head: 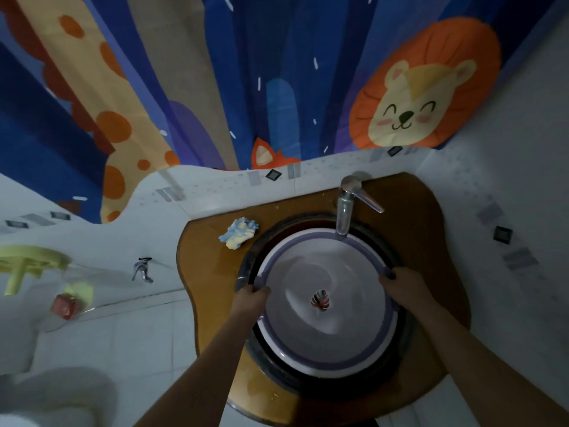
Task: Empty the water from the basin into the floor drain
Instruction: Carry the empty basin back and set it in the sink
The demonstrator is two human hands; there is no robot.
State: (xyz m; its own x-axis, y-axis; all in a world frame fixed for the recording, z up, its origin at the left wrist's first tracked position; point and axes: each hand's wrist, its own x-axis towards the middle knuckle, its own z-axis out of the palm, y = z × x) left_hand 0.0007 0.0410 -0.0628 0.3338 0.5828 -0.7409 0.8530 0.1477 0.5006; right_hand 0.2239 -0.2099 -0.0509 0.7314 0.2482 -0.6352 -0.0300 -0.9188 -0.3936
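A round white basin (pixel 311 363) with a purple rim sits inside the dark sink bowl (pixel 403 343) of a brown glass counter (pixel 212 272). Rippling water fills the basin, and a small striped mark shows at its centre. My left hand (pixel 251 298) grips the basin's left rim. My right hand (pixel 403 286) grips its right rim. No floor drain is in view.
A chrome tap (pixel 346 208) hangs over the basin's far edge. A blue and yellow cloth (pixel 238 231) lies on the counter at the left. A cartoon curtain (pixel 246 78) hangs behind. A glass shelf (pixel 74 285) with a red box (pixel 64 306) and a white toilet (pixel 52 396) stand at the left.
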